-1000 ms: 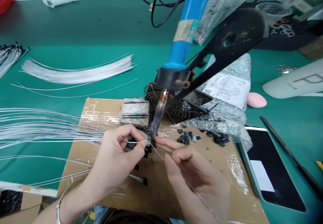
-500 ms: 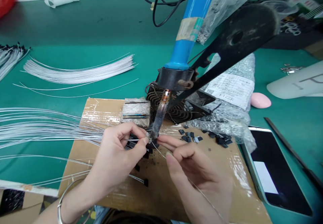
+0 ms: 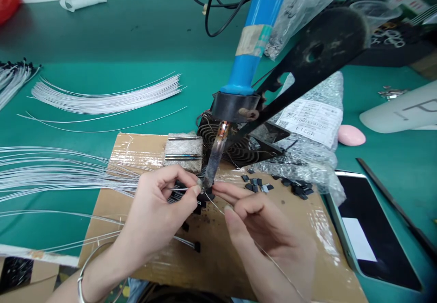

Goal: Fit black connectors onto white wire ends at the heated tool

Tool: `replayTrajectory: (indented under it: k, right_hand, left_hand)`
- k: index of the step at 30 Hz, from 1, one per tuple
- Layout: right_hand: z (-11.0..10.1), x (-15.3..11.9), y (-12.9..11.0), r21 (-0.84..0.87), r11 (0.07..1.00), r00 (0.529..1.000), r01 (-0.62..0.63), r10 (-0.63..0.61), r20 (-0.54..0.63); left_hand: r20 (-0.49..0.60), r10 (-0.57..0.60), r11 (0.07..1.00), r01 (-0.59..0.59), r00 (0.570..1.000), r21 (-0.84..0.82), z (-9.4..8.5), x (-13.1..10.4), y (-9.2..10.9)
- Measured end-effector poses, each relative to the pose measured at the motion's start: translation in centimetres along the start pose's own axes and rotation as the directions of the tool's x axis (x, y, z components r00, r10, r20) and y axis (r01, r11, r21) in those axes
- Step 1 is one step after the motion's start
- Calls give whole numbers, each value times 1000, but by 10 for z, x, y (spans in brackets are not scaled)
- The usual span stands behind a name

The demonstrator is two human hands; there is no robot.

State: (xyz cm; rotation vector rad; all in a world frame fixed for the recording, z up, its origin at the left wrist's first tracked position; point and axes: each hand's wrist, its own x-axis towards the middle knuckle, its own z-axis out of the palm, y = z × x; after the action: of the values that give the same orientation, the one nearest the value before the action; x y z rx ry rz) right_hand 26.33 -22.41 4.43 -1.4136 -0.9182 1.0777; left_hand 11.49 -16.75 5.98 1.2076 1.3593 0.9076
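Note:
A blue soldering iron (image 3: 251, 43) hangs tip-down in a black bracket (image 3: 300, 62), its tip beside my fingertips. My left hand (image 3: 164, 212) pinches a thin white wire (image 3: 180, 189) just left of the tip; the wire's end is hidden by the fingers. Between thumb and fingers, my right hand (image 3: 266, 234) holds a thin strand of solder wire (image 3: 216, 206), which runs from the tip back across the palm. Its outstretched fingers reach close to the tip. Below my left hand lie several wires with black connectors (image 3: 196, 247).
Under my hands is a brown cardboard sheet (image 3: 293, 257). Around it are a fan (image 3: 235, 153), small black pieces (image 3: 256, 184), a phone (image 3: 372, 230), a bubble-wrap bag (image 3: 317, 143) and a metal strip (image 3: 396, 203). White wire bundles (image 3: 105, 96) lie at the left.
Both hands keep nearly the same place and grip. The whole view has shifted very slightly, the iron and bracket appearing a little further left.

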Motion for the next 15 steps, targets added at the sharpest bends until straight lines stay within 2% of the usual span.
replayTrajectory:
  k: [15]
  right_hand:
    - [-3, 1, 3, 1, 1000, 999, 24, -25, 27]
  left_hand:
    - [-22, 29, 999, -28, 999, 44, 0, 0, 1]
